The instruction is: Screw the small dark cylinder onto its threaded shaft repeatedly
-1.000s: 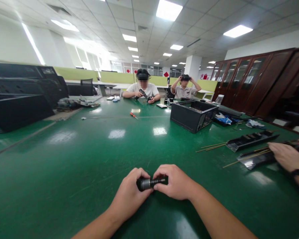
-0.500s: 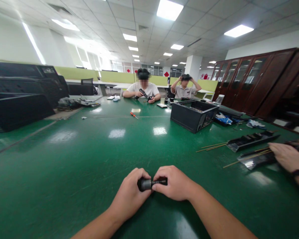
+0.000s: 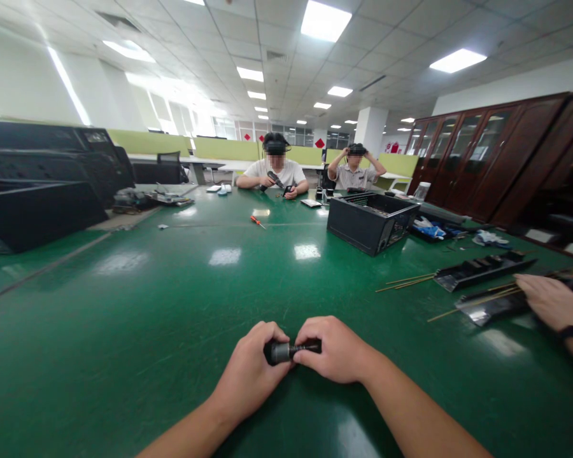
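Observation:
Both my hands meet low in the middle of the view, just above the green table (image 3: 172, 305). My left hand (image 3: 248, 372) is closed around the thick grey end of a small dark cylindrical tool (image 3: 286, 350). My right hand (image 3: 337, 350) pinches the thinner dark shaft that sticks out of it to the right. The tool lies level between the two hands, and most of its body is hidden under my fingers.
A co-worker's hand (image 3: 551, 300) rests on a black tray (image 3: 494, 304) at the right, beside thin wooden sticks (image 3: 405, 280). A black open case (image 3: 370, 221) stands further back. A red screwdriver (image 3: 256, 221) lies mid-table. Black boxes (image 3: 38, 184) fill the left. Two people sit at the far end.

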The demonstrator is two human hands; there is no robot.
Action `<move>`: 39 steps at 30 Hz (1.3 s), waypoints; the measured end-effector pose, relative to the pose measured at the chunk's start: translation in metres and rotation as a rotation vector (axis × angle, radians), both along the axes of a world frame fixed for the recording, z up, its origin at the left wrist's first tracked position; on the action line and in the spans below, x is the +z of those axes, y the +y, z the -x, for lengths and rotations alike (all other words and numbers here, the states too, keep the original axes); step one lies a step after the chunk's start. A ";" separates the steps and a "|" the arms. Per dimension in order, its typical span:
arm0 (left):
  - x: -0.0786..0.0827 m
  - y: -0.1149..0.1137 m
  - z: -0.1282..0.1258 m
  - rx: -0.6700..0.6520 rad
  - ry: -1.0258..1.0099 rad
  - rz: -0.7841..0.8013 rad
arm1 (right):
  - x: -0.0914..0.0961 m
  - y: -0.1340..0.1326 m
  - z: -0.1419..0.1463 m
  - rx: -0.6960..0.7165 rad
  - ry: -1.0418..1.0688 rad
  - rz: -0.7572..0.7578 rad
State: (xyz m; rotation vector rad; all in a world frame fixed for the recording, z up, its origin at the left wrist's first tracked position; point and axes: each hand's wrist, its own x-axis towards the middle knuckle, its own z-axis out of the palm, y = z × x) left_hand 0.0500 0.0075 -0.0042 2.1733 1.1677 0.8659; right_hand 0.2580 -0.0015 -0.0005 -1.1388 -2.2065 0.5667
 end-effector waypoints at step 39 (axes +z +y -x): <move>0.000 0.000 0.000 0.020 -0.004 -0.003 | 0.004 -0.001 -0.003 -0.025 -0.012 -0.003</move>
